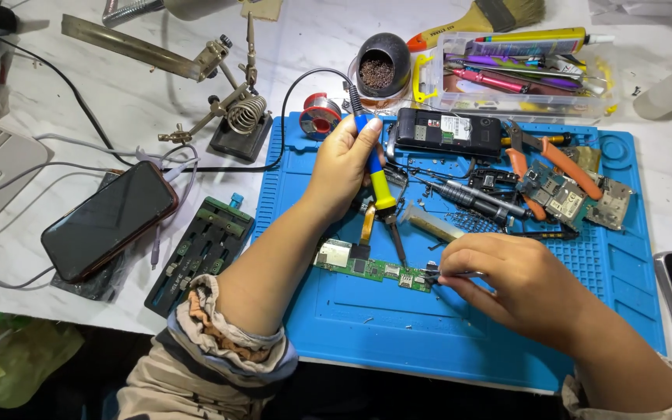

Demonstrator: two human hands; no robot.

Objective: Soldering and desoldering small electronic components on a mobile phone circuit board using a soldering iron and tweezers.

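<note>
**Soldering on a bare phone board: light, stiff and easily hurt**

While we look down at the bench, the blue silicone work mat point(460, 342) is the largest thing under our hands, soft and grippy enough, we judge, to keep small parts from sliding. Near its front middle lies the green circuit board point(371, 270), flat on the mat, long and narrow, studded with tiny metal cans and sockets. We take it to be very light, rigid and brittle at the components, best held by its bare edges and never pressed on the populated face.

Our left hand point(341, 167) is closed round the blue and yellow handle of the soldering iron point(381, 193), fingers wrapped firmly, the tip angled down toward the board's middle. The insulated grip is the only safe place to hold it.

Our right hand point(519, 284) pinches slim metal tweezers point(454, 274), thumb and fingers pressed together on them, their points at the board's right end. Whether they grip anything, we cannot tell.
</note>
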